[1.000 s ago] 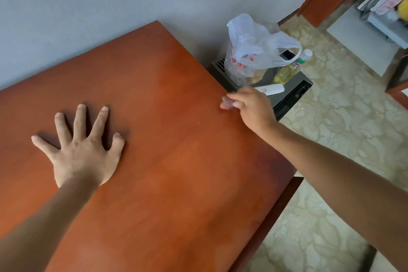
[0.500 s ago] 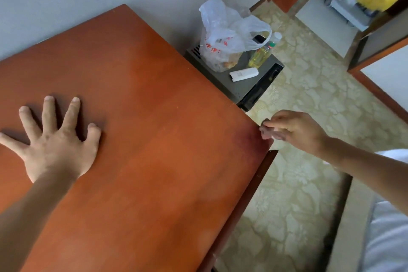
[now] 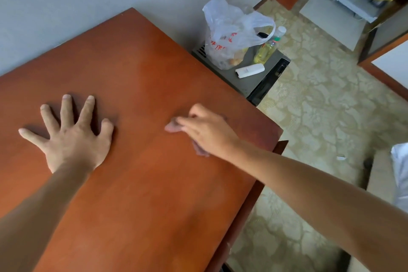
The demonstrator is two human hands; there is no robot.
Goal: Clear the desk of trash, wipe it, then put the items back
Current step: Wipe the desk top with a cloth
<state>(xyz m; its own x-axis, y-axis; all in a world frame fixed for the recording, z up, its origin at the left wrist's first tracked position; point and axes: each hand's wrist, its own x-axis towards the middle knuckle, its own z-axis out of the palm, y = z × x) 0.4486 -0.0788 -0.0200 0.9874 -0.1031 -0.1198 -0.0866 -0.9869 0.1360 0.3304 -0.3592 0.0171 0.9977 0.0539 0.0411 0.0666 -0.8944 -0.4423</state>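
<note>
The reddish-brown wooden desk (image 3: 136,194) fills the left and middle of the head view. My left hand (image 3: 72,137) lies flat on it at the left, fingers spread, holding nothing. On the desk's right part, my right hand (image 3: 207,132) presses a small crumpled pinkish-grey wipe (image 3: 173,127) against the top. Bits of the wipe stick out past the fingertips and under the wrist; the hand hides the remainder.
Beside the desk's far right edge stands a low grey cabinet (image 3: 247,81) bearing a white plastic bag (image 3: 229,33), a bottle of yellow liquid (image 3: 266,49) and a white remote (image 3: 249,70). Patterned floor lies to the right. A grey wall backs the desk.
My right hand with the wipe slid from the desk's far right edge toward its near right corner, then back inward to the left across the top. My left hand stayed flat.
</note>
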